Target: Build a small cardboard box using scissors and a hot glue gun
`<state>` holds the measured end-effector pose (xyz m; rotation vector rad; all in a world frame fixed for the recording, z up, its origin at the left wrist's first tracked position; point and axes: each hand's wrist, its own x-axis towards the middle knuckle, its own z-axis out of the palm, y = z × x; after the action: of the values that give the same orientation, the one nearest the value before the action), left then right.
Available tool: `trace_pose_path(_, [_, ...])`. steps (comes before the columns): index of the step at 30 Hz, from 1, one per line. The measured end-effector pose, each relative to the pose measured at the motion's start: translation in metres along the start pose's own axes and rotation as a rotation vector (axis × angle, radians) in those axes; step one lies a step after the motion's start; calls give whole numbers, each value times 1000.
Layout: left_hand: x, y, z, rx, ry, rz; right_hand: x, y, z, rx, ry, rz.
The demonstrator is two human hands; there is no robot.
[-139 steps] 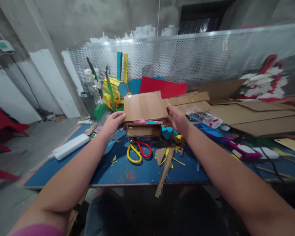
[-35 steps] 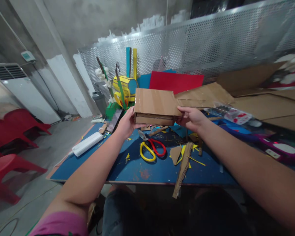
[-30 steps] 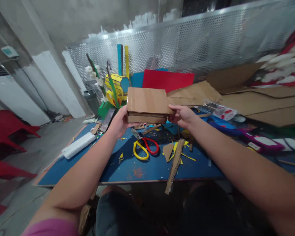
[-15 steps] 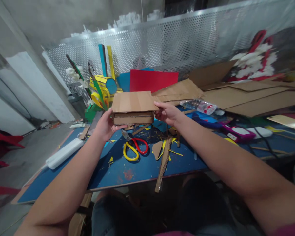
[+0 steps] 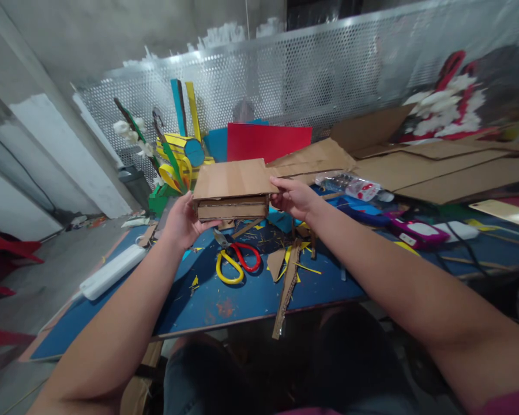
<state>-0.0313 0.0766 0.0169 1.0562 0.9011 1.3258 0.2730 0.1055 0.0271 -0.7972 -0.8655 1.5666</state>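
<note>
A flat brown cardboard box (image 5: 232,190) is held in the air above the blue table (image 5: 237,294). My left hand (image 5: 180,222) grips its left end, fingers curled under the bottom. My right hand (image 5: 293,197) grips its right end, thumb on the lid. The lid sheet sits on top and overhangs the front. Below the box lie scissors (image 5: 233,262) with one yellow and one red handle.
Cardboard scraps (image 5: 288,279) and yellow paper bits litter the table. A white bar (image 5: 112,271) lies at the left. Coloured paper craft (image 5: 179,155), a red sheet (image 5: 268,141) and large cardboard sheets (image 5: 436,167) stand behind, before a perforated metal screen. Pink devices (image 5: 415,233) lie right.
Earlier the cardboard sheet was held over the box standing on the table; now both hands hold box and sheet together, raised off the table. In the last second they barely moved.
</note>
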Motion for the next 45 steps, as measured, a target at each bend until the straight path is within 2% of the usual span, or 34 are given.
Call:
trace_pose_path(10, [5, -2, -3, -130, -4, -14, 3, 6, -2, -39, -24, -64])
trace_pose_path(17, [4, -2, 2, -158, 55, 4, 5, 2, -1, 59, 4, -32])
trace_pose_path(28, [-1, 0, 8, -164, 78, 8, 15, 7, -12, -12, -1, -27])
trace_pose_path(34, [0, -1, 7, -186, 70, -21, 14, 9, -10, 19, 18, 36])
trace_pose_path(45, [1, -2, 1, -124, 11, -23, 13, 8, -9, 29, 35, 59])
